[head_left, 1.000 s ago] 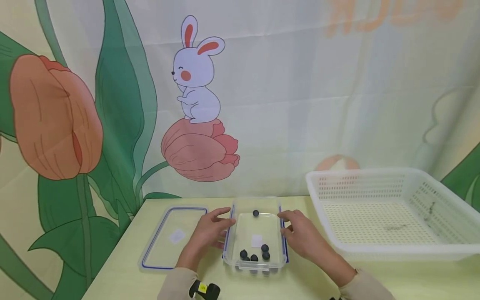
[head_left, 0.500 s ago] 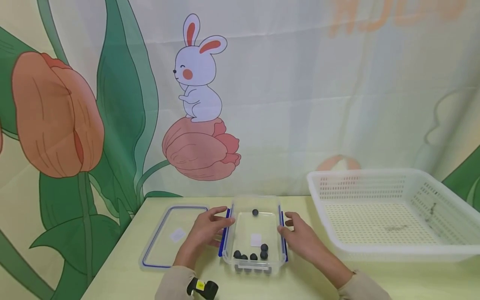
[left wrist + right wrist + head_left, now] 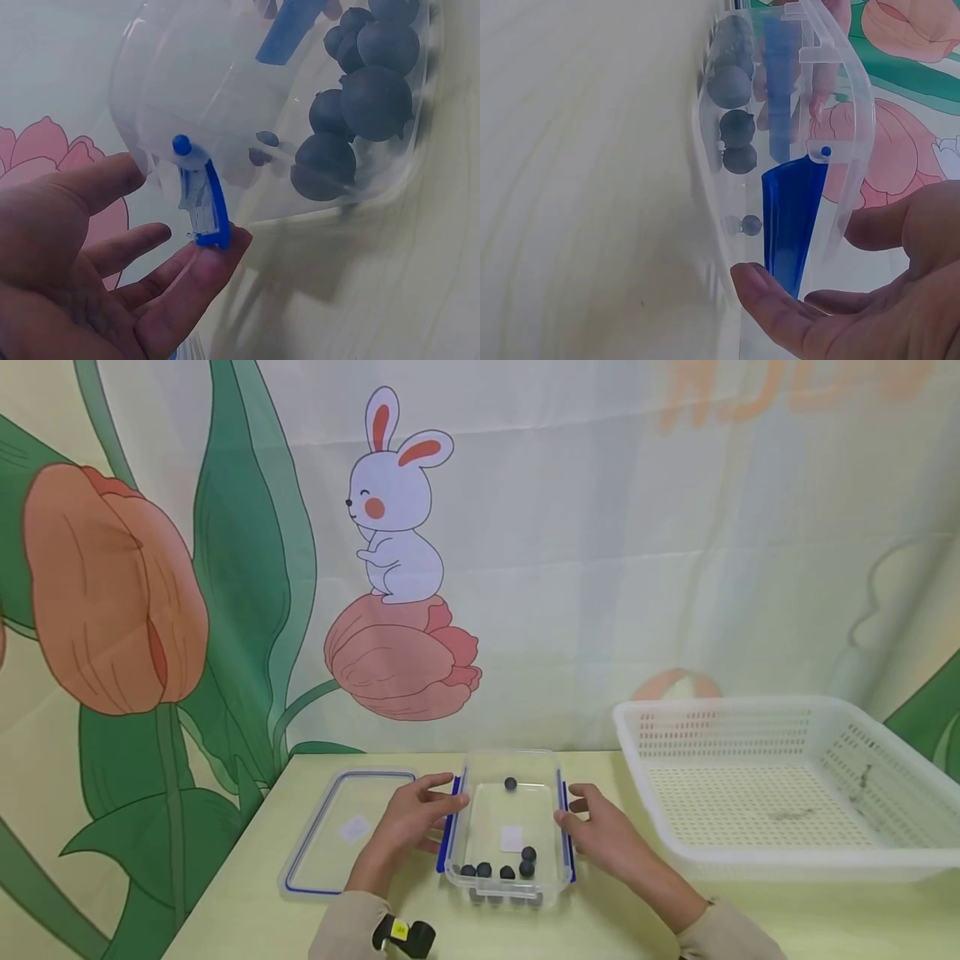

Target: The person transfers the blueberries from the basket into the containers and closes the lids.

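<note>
A clear plastic food container [image 3: 487, 827] with blue side latches [image 3: 447, 827] stands lidless on the table, several dark round balls [image 3: 528, 854] gathered inside its near end. One more ball [image 3: 511, 784] lies near the far end. My left hand [image 3: 412, 810] holds the container's left side, thumb at the rim; in the left wrist view a fingertip touches the lower end of a hanging latch [image 3: 217, 202]. On the opposite side my right hand [image 3: 603, 831] has its thumb over the rim, with a finger by the right latch [image 3: 795, 217].
A clear lid [image 3: 288, 868] with a blue seal lies left of the container, partly behind my left arm. To the right stands a large white slotted basket [image 3: 720, 858]. A printed curtain [image 3: 555, 610] hangs behind the table [image 3: 225, 893].
The container has shifted slightly left, and its left latch shows more. Balls at the near end have rolled left. My right thumb has come over the rim.
</note>
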The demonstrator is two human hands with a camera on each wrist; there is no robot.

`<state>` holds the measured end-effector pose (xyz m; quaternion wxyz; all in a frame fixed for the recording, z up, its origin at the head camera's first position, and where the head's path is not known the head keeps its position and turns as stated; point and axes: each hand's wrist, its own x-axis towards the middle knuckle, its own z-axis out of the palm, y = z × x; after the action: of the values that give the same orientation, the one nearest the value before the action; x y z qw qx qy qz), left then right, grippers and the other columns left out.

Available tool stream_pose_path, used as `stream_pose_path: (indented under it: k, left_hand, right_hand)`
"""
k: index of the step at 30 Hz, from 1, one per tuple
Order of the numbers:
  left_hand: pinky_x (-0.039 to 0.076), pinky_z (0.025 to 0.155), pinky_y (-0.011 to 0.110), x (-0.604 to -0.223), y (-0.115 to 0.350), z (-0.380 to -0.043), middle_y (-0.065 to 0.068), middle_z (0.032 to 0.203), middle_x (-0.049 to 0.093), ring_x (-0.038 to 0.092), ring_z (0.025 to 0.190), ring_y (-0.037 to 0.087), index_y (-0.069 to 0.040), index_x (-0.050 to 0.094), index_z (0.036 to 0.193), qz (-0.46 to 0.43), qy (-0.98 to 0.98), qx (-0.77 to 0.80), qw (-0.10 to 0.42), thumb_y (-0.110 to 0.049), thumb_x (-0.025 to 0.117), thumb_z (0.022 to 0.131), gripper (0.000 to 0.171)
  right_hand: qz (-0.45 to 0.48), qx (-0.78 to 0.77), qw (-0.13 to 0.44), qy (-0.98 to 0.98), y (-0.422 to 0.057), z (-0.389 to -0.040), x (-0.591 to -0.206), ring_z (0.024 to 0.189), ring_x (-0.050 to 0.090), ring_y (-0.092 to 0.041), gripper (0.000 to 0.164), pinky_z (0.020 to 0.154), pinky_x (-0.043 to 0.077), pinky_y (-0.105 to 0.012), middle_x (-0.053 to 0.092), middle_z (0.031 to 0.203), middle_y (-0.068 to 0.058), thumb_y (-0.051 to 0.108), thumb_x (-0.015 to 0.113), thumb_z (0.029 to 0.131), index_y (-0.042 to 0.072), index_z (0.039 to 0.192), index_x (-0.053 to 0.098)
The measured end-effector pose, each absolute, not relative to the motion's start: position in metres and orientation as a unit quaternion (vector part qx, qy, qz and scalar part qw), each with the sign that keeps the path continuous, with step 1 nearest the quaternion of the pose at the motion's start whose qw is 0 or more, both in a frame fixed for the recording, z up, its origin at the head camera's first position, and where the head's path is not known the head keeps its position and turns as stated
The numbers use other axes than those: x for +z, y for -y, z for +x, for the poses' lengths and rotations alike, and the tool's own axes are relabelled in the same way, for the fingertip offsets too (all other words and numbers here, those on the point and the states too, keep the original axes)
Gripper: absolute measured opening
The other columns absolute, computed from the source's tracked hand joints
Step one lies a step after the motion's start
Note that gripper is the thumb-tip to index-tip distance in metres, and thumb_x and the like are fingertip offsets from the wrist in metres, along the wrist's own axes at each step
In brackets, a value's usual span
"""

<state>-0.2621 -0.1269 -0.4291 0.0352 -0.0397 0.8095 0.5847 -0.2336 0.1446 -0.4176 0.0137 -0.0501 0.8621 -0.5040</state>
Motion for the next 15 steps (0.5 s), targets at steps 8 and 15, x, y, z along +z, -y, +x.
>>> stream_pose_path:
  k: [8,15]
  left_hand:
    - [0.066,0.065,0.042,-0.426,0.132,-0.259,0.020,0.133,0.065,0.073,0.097,0.030,-0.007,0.056,0.152,-0.043,-0.806,0.589,0.040,-0.036,0.080,0.096,0.068]
    - [0.066,0.065,0.044,-0.415,0.141,-0.253,0.022,0.132,0.065,0.075,0.103,0.037,-0.006,0.054,0.154,-0.035,-0.805,0.592,0.018,-0.035,0.079,0.098,0.068]
  right_hand:
    - [-0.068,-0.475,-0.003,-0.877,-0.145,-0.236,-0.414,0.116,0.066,-0.045,0.058,0.089,0.061,-0.052,0.058,0.138,-0.034,0.015,0.067,0.102,-0.011,0.149,0.045]
    - [-0.097,-0.471,-0.052,-0.875,-0.141,-0.243,-0.404,0.113,0.068,-0.042,0.060,0.088,0.061,-0.052,0.057,0.139,-0.034,0.015,0.069,0.101,-0.014,0.148,0.045]
